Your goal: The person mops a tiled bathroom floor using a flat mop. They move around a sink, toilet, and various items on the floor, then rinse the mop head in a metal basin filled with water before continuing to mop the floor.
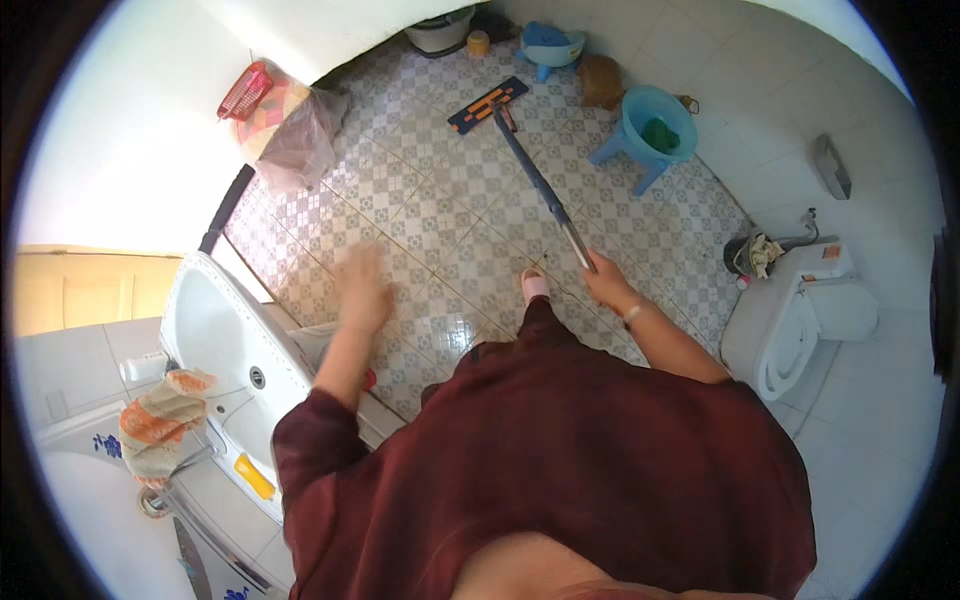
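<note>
My right hand [606, 280] is closed around the metal part of a flat mop's handle [534, 176]. The handle slants away from me to the mop head [489, 105], a dark rectangular plate with orange parts that rests on the patterned tile floor [420, 202]. My left hand [364, 289] is blurred and holds nothing that I can see; its fingers look spread. It hangs over the floor, just right of the white washbasin [206, 315].
At the right stand a white toilet [780, 337] and a small waste bin [742, 255]. A blue basin [658, 120] sits on a blue stool [611, 146]. Another blue basin [551, 46] is farther back. A plastic-covered stack [289, 135] with a red basket [246, 91] stands left.
</note>
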Demonstrator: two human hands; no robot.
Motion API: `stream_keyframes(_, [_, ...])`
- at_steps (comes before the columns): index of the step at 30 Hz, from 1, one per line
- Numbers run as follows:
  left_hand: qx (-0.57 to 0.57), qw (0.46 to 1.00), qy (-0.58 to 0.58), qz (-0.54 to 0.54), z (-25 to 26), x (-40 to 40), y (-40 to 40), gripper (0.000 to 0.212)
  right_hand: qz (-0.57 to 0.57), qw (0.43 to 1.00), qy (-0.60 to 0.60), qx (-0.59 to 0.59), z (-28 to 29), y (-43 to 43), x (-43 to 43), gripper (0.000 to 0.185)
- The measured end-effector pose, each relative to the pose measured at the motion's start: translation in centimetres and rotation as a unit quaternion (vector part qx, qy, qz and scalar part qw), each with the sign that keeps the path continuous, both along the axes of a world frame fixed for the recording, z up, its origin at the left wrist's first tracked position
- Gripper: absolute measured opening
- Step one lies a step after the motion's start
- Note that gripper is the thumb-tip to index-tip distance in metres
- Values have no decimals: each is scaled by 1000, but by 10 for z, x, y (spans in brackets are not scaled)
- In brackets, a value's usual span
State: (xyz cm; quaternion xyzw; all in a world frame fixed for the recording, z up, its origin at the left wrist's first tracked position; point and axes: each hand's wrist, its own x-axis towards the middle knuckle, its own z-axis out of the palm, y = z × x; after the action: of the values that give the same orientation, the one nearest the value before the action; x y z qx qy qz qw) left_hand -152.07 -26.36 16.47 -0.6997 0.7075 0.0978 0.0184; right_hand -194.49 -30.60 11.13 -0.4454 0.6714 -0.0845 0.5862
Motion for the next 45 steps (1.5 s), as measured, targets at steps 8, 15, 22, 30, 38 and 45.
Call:
stream_keyframes(8, [105, 793, 324, -505, -71, -299, -15, 58, 53, 996, -64, -14, 144, 162, -87, 60])
stream_keyframes(15, [222, 720, 369, -544, -66, -338, -9, 20, -146, 975, -63, 159, 249, 163, -56, 53])
stream_keyframes(22, [169, 801, 339, -464, -74, -306, -61, 18, 96, 995, 38, 15, 198, 107, -69, 56])
stream_keyframes(30, [113, 943, 156, -270, -151, -189, -124, 29, 258, 962, 21, -82, 91, 13, 45, 68])
stream_keyframes(38, [227, 961, 94, -125, -134, -126, -116, 39, 337, 933, 57, -112, 19, -2, 107, 68])
stream_keyframes(45, [218, 904, 183, -320, -94, -218, -59, 49, 204, 971, -109, 58, 108, 47, -30, 57])
